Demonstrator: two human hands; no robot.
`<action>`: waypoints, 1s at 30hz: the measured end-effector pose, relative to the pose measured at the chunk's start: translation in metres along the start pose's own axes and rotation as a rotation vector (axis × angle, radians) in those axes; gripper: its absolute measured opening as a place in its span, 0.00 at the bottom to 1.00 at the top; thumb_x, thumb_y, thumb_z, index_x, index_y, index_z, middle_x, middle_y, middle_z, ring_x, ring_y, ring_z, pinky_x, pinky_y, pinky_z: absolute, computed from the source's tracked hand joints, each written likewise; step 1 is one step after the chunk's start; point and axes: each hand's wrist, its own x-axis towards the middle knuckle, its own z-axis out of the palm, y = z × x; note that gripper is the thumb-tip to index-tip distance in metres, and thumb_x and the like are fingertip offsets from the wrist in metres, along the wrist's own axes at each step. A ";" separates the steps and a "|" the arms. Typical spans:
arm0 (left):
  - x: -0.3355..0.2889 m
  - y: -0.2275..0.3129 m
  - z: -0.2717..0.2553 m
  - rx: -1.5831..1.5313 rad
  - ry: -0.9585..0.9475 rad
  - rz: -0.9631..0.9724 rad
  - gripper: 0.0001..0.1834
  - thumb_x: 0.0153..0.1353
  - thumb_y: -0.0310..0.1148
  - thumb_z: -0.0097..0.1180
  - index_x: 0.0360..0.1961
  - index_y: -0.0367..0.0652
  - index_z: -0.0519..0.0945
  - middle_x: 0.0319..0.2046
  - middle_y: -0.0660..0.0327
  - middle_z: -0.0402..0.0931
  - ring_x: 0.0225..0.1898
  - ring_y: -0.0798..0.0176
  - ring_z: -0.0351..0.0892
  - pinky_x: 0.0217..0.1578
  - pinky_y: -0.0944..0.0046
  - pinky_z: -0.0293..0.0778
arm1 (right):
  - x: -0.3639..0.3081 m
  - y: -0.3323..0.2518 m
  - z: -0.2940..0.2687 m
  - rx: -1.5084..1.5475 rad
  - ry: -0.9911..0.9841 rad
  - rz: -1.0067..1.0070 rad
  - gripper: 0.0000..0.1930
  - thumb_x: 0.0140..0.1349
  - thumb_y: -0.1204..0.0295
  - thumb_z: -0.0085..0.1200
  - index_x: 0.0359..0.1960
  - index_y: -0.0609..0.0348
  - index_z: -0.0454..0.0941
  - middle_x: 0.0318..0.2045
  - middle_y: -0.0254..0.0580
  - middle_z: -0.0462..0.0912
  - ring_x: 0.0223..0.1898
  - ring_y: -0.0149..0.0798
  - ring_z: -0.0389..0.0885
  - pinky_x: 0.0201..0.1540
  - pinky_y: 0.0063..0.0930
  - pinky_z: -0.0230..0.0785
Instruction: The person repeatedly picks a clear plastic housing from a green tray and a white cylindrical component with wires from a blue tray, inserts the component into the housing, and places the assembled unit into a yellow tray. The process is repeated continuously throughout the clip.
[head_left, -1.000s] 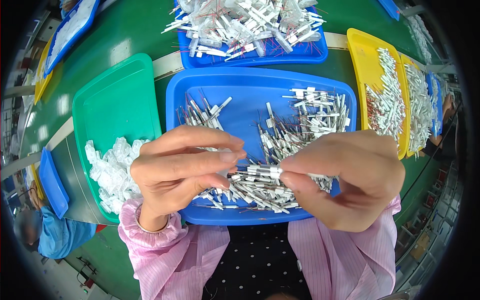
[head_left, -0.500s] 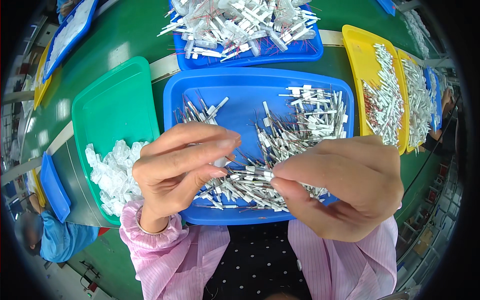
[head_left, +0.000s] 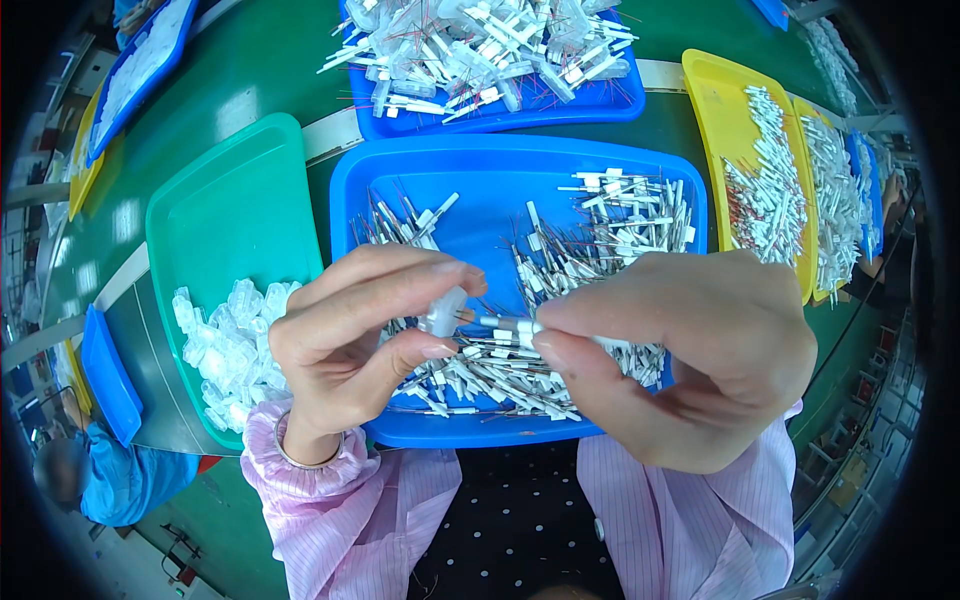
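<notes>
My left hand [head_left: 350, 345] pinches a small translucent plastic housing [head_left: 443, 312] between thumb and fingers. Facing it from the right, my right hand [head_left: 690, 350] is closed on a thin stick-like part with wire leads and a white sleeve [head_left: 518, 327]. The tip of that part points at the housing, and its thin wires reach the housing's near side; whether they enter it I cannot tell. Both hands hover over a blue tray [head_left: 480, 160] holding many similar wired parts [head_left: 640, 225], heaped mostly on its right and front.
A green tray [head_left: 215, 180] at left holds clear plastic housings [head_left: 235, 345]. Behind, another blue tray [head_left: 385, 125] is piled with housings and wired parts. Yellow trays [head_left: 715, 110] of white parts stand at right. A person in blue [head_left: 135, 470] sits at far left.
The housing in my left hand has turned up into clearer view. My right hand has raised the wired part slightly, level with the housing.
</notes>
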 end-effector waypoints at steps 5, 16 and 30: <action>-0.002 0.000 0.008 -0.391 0.084 -0.148 0.21 0.47 0.16 0.58 0.45 0.23 0.72 0.41 0.46 0.70 0.44 0.49 0.75 0.40 0.56 0.78 | -0.008 0.016 0.011 -0.128 0.030 -0.083 0.08 0.41 0.85 0.58 0.27 0.68 0.79 0.21 0.47 0.80 0.18 0.38 0.78 0.19 0.22 0.68; -0.011 -0.013 0.016 -0.309 0.171 -0.153 0.18 0.45 0.15 0.61 0.41 0.29 0.74 0.34 0.53 0.73 0.40 0.56 0.77 0.39 0.62 0.75 | -0.015 0.030 0.029 -0.013 0.034 0.071 0.05 0.45 0.84 0.57 0.25 0.64 0.78 0.17 0.42 0.76 0.15 0.37 0.73 0.16 0.25 0.61; -0.007 -0.008 0.014 -0.176 0.110 -0.169 0.17 0.48 0.25 0.62 0.39 0.31 0.74 0.35 0.50 0.73 0.35 0.57 0.77 0.37 0.62 0.75 | -0.025 0.040 -0.007 0.054 -0.022 0.047 0.05 0.47 0.79 0.58 0.26 0.65 0.77 0.20 0.43 0.78 0.19 0.39 0.76 0.21 0.25 0.66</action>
